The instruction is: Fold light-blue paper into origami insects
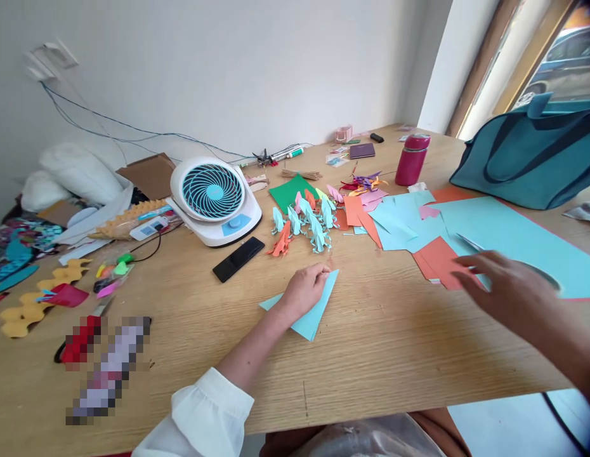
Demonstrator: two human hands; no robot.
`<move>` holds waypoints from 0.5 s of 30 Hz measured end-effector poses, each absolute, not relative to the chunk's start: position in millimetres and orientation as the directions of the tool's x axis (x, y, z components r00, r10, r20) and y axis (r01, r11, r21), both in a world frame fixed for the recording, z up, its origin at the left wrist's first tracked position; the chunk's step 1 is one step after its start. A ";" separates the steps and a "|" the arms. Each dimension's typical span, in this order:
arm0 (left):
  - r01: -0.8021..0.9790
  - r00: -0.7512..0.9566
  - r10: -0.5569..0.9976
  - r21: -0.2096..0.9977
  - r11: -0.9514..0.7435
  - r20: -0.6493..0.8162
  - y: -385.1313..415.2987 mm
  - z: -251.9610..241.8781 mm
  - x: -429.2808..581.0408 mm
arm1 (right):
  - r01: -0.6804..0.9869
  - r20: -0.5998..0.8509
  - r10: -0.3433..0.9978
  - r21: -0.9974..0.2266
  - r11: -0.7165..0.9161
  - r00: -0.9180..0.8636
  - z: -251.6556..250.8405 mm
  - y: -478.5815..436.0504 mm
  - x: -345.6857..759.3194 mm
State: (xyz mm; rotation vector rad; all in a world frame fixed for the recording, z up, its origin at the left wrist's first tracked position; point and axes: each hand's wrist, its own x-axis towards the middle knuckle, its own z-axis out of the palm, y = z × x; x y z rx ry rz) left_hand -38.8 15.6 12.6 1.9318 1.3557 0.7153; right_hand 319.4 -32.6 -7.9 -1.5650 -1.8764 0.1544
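Observation:
My left hand (303,293) is closed at the top edge of a folded piece of light blue paper (310,324), pressing it to the table. The paper's lower corner sticks out below the wrist. Over at the right, my right hand (499,285) hovers, somewhat blurred, with thumb and fingers apart. Beneath it a pointed blade of what look like scissors (469,242) shows on a large light blue sheet (495,222); the rest is partly hidden by the hand. Orange paper pieces (435,259) lie just left of that hand.
Small folded paper figures (316,231), light blue and orange, stand beyond my left hand. Left of them are a black phone (238,259) and a white fan (214,197). A magenta bottle (412,160) and a teal bag (528,158) stand at the back right. A red-handled cutter (83,336) lies left.

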 end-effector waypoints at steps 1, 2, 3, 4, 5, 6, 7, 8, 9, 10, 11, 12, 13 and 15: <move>0.596 0.336 0.940 0.758 -0.266 0.066 15.7 9.3 -35.3 | 0.826 0.334 0.936 -0.495 0.272 -0.108 -3.2 -30.8 295.3; 0.609 0.363 0.929 0.734 -0.300 0.079 15.2 5.8 -32.0 | 0.790 0.282 0.946 -0.537 0.295 -0.162 0.8 -27.5 271.1; 0.622 0.392 0.915 0.704 -0.343 0.098 14.5 2.1 -29.0 | 0.740 0.241 0.946 -0.591 0.320 -0.216 3.9 -22.7 247.7; 0.632 0.421 0.899 0.671 -0.388 0.123 13.6 -1.4 -26.4 | 0.691 0.222 0.940 -0.637 0.342 -0.260 6.3 -16.5 226.4; 0.636 0.446 0.882 0.640 -0.430 0.150 12.5 -4.6 -24.4 | 0.652 0.204 0.932 -0.669 0.356 -0.300 8.1 -9.3 207.7; 0.635 0.461 0.870 0.618 -0.463 0.178 11.4 -7.3 -23.0 | 0.623 0.193 0.929 -0.697 0.356 -0.315 9.2 -1.6 192.0; 0.630 0.465 0.862 0.610 -0.481 0.201 10.4 -9.4 -22.2 | 0.610 0.183 0.932 -0.713 0.346 -0.314 9.9 6.1 179.5; 0.626 0.460 0.860 0.607 -0.490 0.219 9.4 -10.9 -22.0 | 0.602 0.170 0.932 -0.723 0.338 -0.320 10.0 13.2 169.9; 0.625 0.450 0.862 0.607 -0.491 0.234 8.5 -12.0 -22.2 | 0.590 0.150 0.927 -0.734 0.338 -0.344 9.6 19.3 162.9; 0.624 0.437 0.865 0.609 -0.490 0.247 7.8 -12.8 -22.9 | 0.567 0.133 0.916 -0.749 0.343 -0.378 8.7 24.2 158.0; 0.623 0.426 0.868 0.612 -0.487 0.257 7.4 -13.4 -23.9 | 0.543 0.118 0.905 -0.766 0.345 -0.409 7.3 27.7 154.9; 0.620 0.418 0.869 0.617 -0.486 0.265 7.2 -14.0 -25.1 | 0.518 0.105 0.895 -0.784 0.343 -0.434 5.4 29.9 152.9; 0.613 0.417 0.868 0.620 -0.489 0.271 7.2 -14.7 -26.5 | 0.496 0.094 0.888 -0.801 0.336 -0.450 3.2 31.0 151.9; 0.605 0.429 0.859 0.617 -0.503 0.279 7.8 -16.4 -29.5 | 0.481 0.068 0.888 -0.821 0.308 -0.454 -1.6 30.8 151.9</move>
